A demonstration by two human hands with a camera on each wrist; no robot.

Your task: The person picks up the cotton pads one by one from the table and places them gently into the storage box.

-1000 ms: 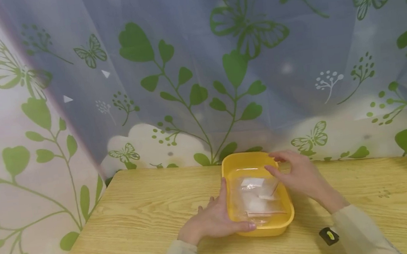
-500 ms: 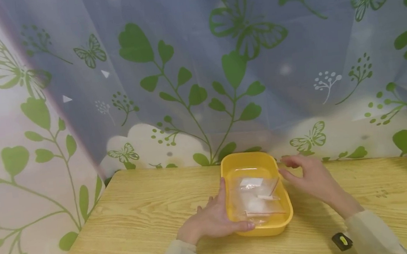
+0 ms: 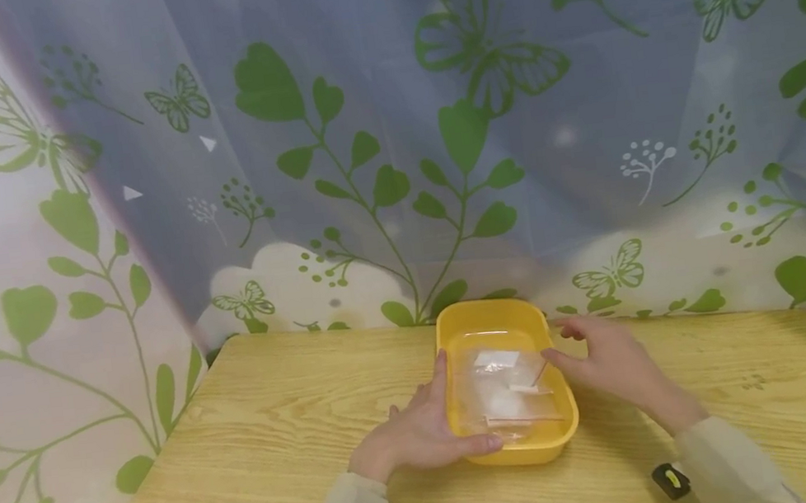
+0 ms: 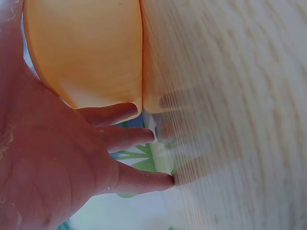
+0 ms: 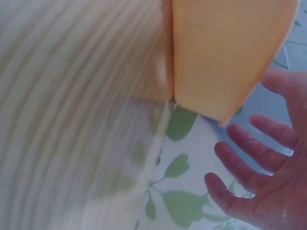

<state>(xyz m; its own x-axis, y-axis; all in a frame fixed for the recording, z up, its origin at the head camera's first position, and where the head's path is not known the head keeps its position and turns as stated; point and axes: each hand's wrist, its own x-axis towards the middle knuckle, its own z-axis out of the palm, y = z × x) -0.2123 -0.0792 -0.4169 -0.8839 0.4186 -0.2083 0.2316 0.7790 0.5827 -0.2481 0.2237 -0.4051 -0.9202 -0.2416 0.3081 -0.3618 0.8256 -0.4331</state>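
A yellow plastic bin [image 3: 523, 457] stands on the table with several clear zip bags [image 3: 503, 398] lying inside; small white pieces show in the bags. My left hand [image 3: 423, 432] rests against the bin's left side, thumb over the near left rim. In the left wrist view, that hand [image 4: 57, 158] has straight, spread fingers, one of them along the bin's wall [image 4: 86, 52]. At the right rim is my right hand [image 3: 617, 364], its thumb tip by the edge. The right wrist view shows the right hand's [image 5: 268, 167] fingers apart, slightly bent and holding nothing.
The wood-grain table [image 3: 302, 412] spreads out on both sides of the bin. Right behind it hangs a blue curtain [image 3: 378, 163] printed with green leaves and butterflies. A pale curtain [image 3: 11, 412] borders the table on the left.
My right hand has drawn back rightward from over the bin, then come slightly back towards its right rim. The left hand, the bin and the bags have hardly moved.
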